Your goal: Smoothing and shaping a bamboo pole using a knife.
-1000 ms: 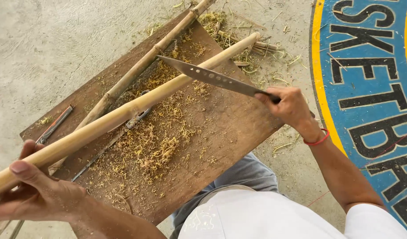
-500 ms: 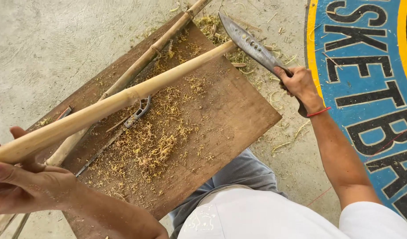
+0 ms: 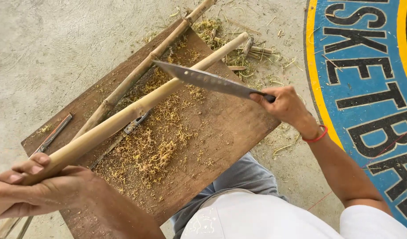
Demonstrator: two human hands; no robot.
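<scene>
Pole [image 3: 137, 110]: runs diagonally across board [image 3: 221, 132] | our left hand [image 3: 40, 190] clamped on near end | our right hand [image 3: 285, 104] clamped on knife [image 3: 203, 79], blade crossing pole's far half.

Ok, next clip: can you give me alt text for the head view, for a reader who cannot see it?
A person's right hand lays a long knife across a pale bamboo pole that the left hand grips at its near end. The pole lies over a brown wooden board strewn with yellow shavings, beside a second bamboo pole.
</scene>
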